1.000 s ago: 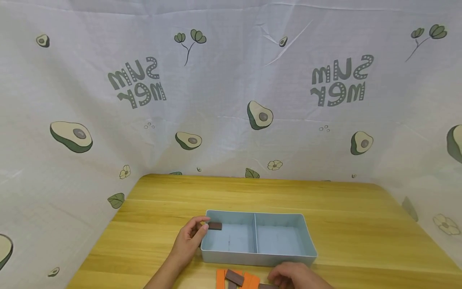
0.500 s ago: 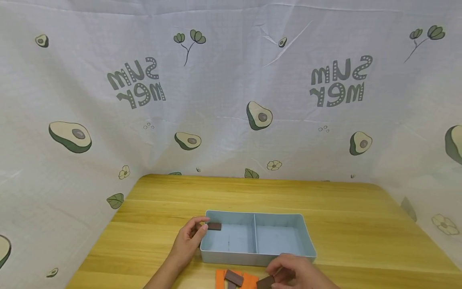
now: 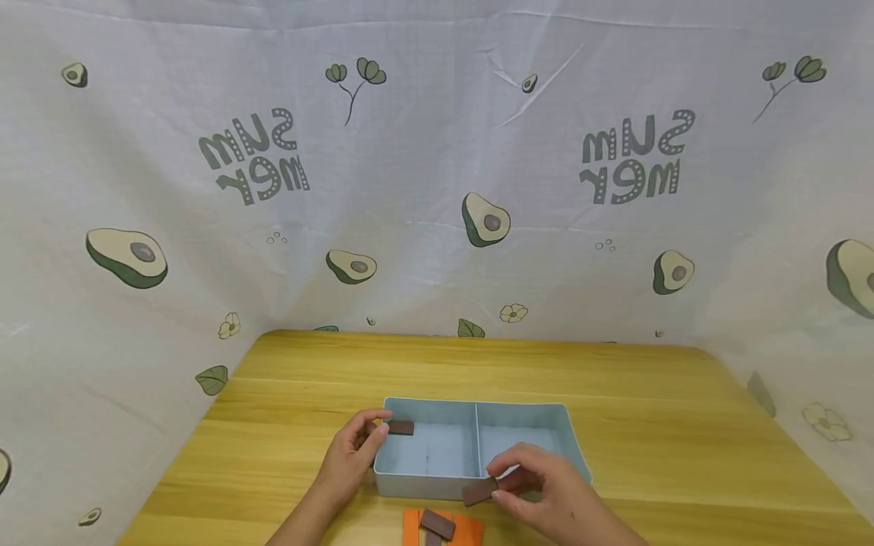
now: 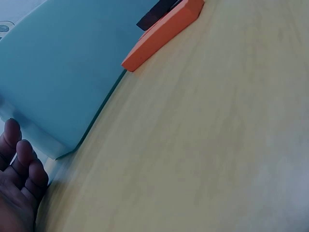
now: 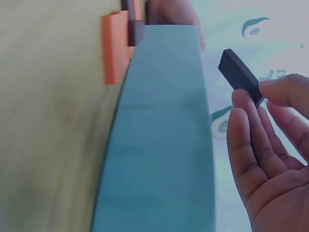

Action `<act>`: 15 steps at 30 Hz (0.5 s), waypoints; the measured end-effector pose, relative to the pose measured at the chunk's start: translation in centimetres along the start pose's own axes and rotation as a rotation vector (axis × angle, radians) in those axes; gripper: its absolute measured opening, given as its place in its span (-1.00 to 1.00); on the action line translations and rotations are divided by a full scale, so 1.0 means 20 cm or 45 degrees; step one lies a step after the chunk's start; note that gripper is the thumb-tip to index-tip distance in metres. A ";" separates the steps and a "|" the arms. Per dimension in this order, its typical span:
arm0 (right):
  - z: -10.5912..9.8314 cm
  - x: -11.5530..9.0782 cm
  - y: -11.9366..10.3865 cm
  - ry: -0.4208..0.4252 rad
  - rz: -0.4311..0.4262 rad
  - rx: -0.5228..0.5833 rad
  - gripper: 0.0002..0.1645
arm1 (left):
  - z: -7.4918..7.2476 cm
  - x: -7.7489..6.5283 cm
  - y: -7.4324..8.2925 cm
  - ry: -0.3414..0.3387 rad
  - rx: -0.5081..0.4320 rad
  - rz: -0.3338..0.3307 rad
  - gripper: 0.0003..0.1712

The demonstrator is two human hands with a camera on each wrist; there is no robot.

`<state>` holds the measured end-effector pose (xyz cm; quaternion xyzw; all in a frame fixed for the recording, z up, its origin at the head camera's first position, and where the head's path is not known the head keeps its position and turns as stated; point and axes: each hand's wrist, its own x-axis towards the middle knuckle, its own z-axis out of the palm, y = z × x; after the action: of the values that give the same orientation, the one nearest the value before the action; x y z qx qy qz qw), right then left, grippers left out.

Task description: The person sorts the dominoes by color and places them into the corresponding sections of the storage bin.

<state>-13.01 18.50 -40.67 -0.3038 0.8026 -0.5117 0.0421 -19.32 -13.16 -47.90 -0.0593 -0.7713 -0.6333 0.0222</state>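
Observation:
A pale blue two-compartment box stands on the table, its divider running front to back. At its left end is my left hand, thumb and index fingertip right at the rim, fingers relaxed; the left wrist view shows fingertips beside a corner of the box. My right hand pinches a flat dark brown rectangular block between thumb and fingers. In the head view that block overlaps the box's front wall. Another brown block lies in the left compartment's back left corner.
In front of the box lie several orange blocks, with a brown block slanting across the top of them. A wooden table extends around the box. Behind and at both sides hangs a white avocado-print cloth.
My right hand has picked up the brown block from the right of the pile and carried it up and left to the box's front wall. My left hand stays at the box's left end.

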 end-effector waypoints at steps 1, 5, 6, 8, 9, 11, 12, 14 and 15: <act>0.00 0.01 -0.01 0.026 0.006 -0.018 -0.76 | 0.00 0.00 0.00 0.001 -0.002 0.003 -0.73; 0.01 0.05 -0.06 0.106 0.052 -0.051 -0.75 | 0.00 0.00 0.00 -0.001 -0.003 0.001 -0.73; 0.01 0.07 -0.08 0.123 0.074 -0.053 -0.74 | 0.00 0.00 0.00 -0.004 -0.004 -0.002 -0.73; 0.02 0.09 -0.09 0.153 0.122 -0.044 -0.73 | 0.00 0.00 0.00 -0.009 -0.007 -0.005 -0.73; 0.02 0.11 -0.10 0.167 0.137 -0.043 -0.72 | 0.00 0.00 0.00 -0.010 -0.010 -0.005 -0.73; 0.03 0.14 -0.11 0.191 0.186 -0.036 -0.71 | 0.00 0.00 0.00 -0.011 -0.014 -0.001 -0.73; 0.03 0.16 -0.11 0.201 0.212 -0.031 -0.70 | 0.00 0.00 0.00 -0.011 -0.015 0.001 -0.73; 0.04 0.20 -0.11 0.213 0.269 -0.012 -0.69 | 0.00 0.00 -0.01 -0.008 -0.016 0.003 -0.75; 0.05 0.22 -0.10 0.216 0.292 -0.002 -0.68 | 0.00 0.00 -0.01 -0.008 -0.017 0.003 -0.75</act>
<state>-15.25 14.85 -38.32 -0.1658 0.8332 -0.5266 0.0321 -19.34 -13.22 -48.04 -0.0624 -0.7670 -0.6382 0.0202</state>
